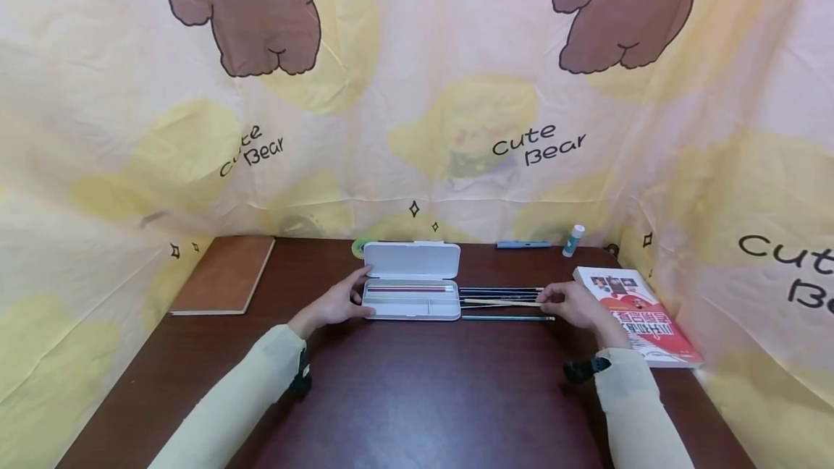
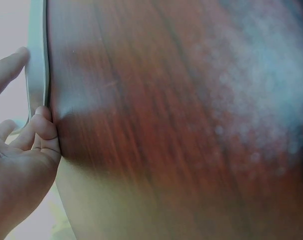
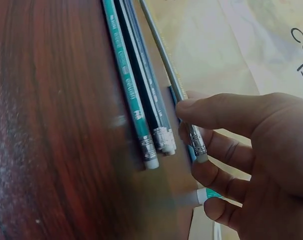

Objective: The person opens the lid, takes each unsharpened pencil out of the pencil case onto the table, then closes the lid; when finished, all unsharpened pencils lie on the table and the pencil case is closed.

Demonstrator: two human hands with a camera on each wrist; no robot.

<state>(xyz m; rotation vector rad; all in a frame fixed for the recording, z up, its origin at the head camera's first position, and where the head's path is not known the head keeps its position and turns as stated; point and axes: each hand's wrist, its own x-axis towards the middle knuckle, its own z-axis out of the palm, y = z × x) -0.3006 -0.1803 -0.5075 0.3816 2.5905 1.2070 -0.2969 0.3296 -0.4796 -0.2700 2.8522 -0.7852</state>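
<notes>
An open white pencil case [image 1: 410,262] lies on the table with its lid tilted back and a few pencils [image 1: 404,288] in its rear compartment. My left hand [image 1: 334,302] grips the case's left end, thumb at the front corner and a finger up by the lid; the left wrist view shows fingers at the case's wall [image 2: 37,65]. To the right of the case, my right hand [image 1: 573,305] pinches a yellowish pencil [image 3: 161,52] near its eraser end, thumb against fingers. Beside that pencil lie several dark pencils [image 3: 147,82] and a green pencil [image 3: 125,75] nearest the front.
A brown notebook [image 1: 224,277] lies at the left. Behind the case is a roll of green tape [image 1: 357,247]. Farther right are a blue pen [image 1: 523,244], a glue stick [image 1: 573,241] and a red-and-white book [image 1: 641,320]. A printed curtain [image 1: 417,136] encloses the table.
</notes>
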